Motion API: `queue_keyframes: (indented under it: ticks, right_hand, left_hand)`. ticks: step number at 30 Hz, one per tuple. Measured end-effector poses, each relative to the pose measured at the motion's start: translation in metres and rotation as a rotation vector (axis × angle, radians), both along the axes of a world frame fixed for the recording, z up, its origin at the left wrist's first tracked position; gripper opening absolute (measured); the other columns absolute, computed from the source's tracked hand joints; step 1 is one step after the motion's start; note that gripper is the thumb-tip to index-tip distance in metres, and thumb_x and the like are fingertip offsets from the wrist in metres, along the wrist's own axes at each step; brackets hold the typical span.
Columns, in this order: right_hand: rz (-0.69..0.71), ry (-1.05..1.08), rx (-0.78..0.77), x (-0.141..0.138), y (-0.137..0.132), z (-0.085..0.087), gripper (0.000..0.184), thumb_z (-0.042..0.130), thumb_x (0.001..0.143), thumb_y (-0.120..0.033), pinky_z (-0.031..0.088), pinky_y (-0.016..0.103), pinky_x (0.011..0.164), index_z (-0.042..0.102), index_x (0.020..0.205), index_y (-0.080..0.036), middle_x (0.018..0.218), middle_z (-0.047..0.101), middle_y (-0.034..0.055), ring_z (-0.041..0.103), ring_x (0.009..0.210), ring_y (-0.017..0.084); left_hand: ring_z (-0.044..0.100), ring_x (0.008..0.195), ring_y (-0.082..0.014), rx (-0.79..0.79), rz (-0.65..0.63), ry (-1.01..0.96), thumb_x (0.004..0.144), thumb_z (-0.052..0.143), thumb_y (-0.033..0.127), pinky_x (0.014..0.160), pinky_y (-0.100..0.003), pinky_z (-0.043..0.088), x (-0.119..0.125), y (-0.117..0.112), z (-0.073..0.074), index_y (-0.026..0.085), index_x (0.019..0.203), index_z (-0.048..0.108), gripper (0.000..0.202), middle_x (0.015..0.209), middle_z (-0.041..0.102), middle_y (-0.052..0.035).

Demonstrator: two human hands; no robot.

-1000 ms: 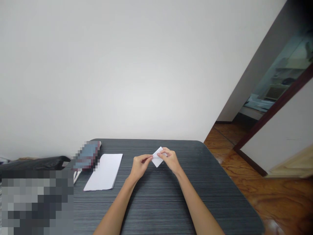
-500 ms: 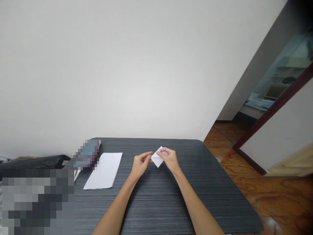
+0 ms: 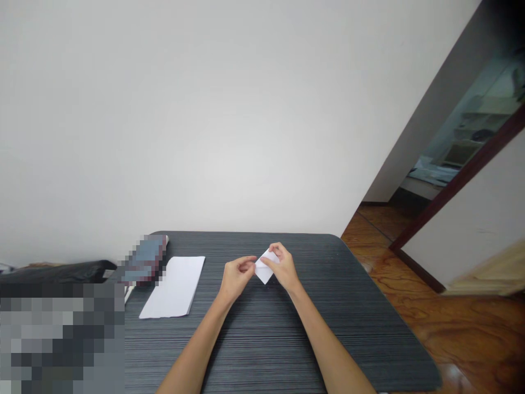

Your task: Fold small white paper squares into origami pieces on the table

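Note:
A small folded piece of white paper [image 3: 265,270] is held just above the dark striped table [image 3: 266,339], near its far middle. My left hand [image 3: 235,278] pinches the paper's left edge with thumb and fingers curled. My right hand [image 3: 283,268] grips it from the right, fingers wrapped over the top and thumb across the front. Part of the paper is hidden behind my right fingers.
A stack of white paper sheets [image 3: 174,287] lies on the table to the left of my hands. A blurred-out object [image 3: 145,259] sits at the far left corner. The table's right edge drops to a wooden floor [image 3: 451,306]. A plain wall stands behind.
My right fingers have shifted over the paper, and the piece has turned slightly between my hands. Both hands stay at the same spot above the table.

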State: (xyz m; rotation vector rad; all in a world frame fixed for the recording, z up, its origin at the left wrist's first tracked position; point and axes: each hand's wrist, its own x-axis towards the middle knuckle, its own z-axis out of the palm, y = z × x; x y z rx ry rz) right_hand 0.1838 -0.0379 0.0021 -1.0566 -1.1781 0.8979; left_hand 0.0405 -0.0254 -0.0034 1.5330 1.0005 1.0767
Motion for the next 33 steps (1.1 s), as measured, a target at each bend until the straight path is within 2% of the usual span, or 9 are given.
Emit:
queue_keyframes:
  ticks: [6,10,13,15,19,23,28,31,33]
  right_hand:
    - [0.03,0.02,-0.049,0.002,0.001,-0.002,0.036,0.065,0.056,-0.028,0.038,0.02,0.045,0.04,0.08,-0.02,0.062,0.054,-0.0051,0.049,0.049,0.009]
    - [-0.045,0.088,-0.186,0.009,0.002,-0.003,0.056,0.066,0.056,-0.035,0.042,0.022,0.052,0.038,0.102,-0.021,0.068,0.058,-0.0014,0.054,0.055,0.012]
    - [0.011,0.129,-0.312,0.008,0.002,-0.005,0.066,0.064,0.06,-0.038,0.043,0.024,0.053,0.033,0.115,-0.019,0.062,0.058,-0.0014,0.055,0.053,0.012]
    - [0.057,0.146,-0.326,0.003,0.003,-0.006,0.076,0.068,0.056,-0.034,0.044,0.026,0.055,0.029,0.12,-0.02,0.063,0.058,-0.0016,0.055,0.054,0.013]
    - [0.024,0.171,-0.262,-0.004,0.004,-0.009,0.087,0.073,0.048,-0.022,0.047,0.028,0.06,0.028,0.122,-0.023,0.069,0.058,-0.0018,0.057,0.061,0.014]
    - [0.102,0.196,-0.223,0.001,0.005,-0.009,0.085,0.069,0.053,-0.022,0.046,0.026,0.055,0.024,0.125,-0.024,0.066,0.058,-0.0024,0.056,0.056,0.013]
    - [0.209,0.186,-0.153,0.008,0.003,-0.006,0.074,0.061,0.064,-0.022,0.037,0.019,0.044,0.022,0.126,-0.02,0.055,0.055,-0.0046,0.05,0.044,0.009]
    - [0.226,0.15,-0.126,0.012,0.004,-0.006,0.055,0.058,0.065,-0.02,0.034,0.018,0.043,0.039,0.118,-0.019,0.053,0.056,-0.0039,0.049,0.043,0.008]
    - [0.212,0.139,-0.151,0.016,0.005,-0.008,0.032,0.056,0.065,-0.02,0.034,0.02,0.044,0.056,0.097,-0.015,0.056,0.058,-0.0007,0.051,0.045,0.009]
  left_hand:
    - [0.06,0.06,-0.014,-0.002,-0.025,-0.013,0.067,0.058,0.027,0.061,-0.023,0.048,-0.001,0.001,0.0,0.008,0.094,0.06,0.033,0.067,0.065,-0.0047]
    - [0.06,0.059,-0.0133,-0.007,-0.005,-0.043,0.066,0.058,0.026,0.061,-0.023,0.048,-0.004,0.004,0.002,0.008,0.096,0.059,0.035,0.066,0.065,-0.0044]
    - [0.06,0.06,-0.0136,0.001,0.039,-0.05,0.066,0.058,0.026,0.061,-0.023,0.048,-0.005,0.005,0.002,0.009,0.097,0.059,0.035,0.067,0.065,-0.0045]
    - [0.06,0.061,-0.0139,-0.004,0.046,-0.06,0.066,0.058,0.027,0.061,-0.024,0.048,-0.005,0.006,0.001,0.009,0.097,0.059,0.036,0.067,0.065,-0.0045]
    - [0.059,0.058,-0.0136,-0.013,0.019,-0.078,0.066,0.059,0.027,0.059,-0.024,0.049,-0.003,0.006,-0.001,0.008,0.098,0.059,0.037,0.066,0.065,-0.0045]
    - [0.06,0.055,-0.013,-0.018,0.012,-0.081,0.067,0.059,0.026,0.057,-0.024,0.049,-0.005,0.006,-0.001,0.009,0.099,0.058,0.037,0.065,0.065,-0.0041]
    - [0.06,0.054,-0.0142,-0.074,0.019,-0.113,0.065,0.061,0.025,0.058,-0.026,0.05,-0.007,0.01,-0.004,0.008,0.099,0.058,0.038,0.06,0.064,-0.0036]
    - [0.062,0.06,-0.0159,-0.085,-0.012,-0.123,0.067,0.058,0.025,0.062,-0.029,0.051,-0.008,0.013,-0.005,0.008,0.095,0.06,0.033,0.065,0.066,-0.005]
    - [0.063,0.067,-0.0174,-0.055,-0.079,-0.089,0.073,0.052,0.027,0.067,-0.031,0.051,-0.011,0.013,-0.004,0.009,0.092,0.062,0.028,0.073,0.067,-0.0075]
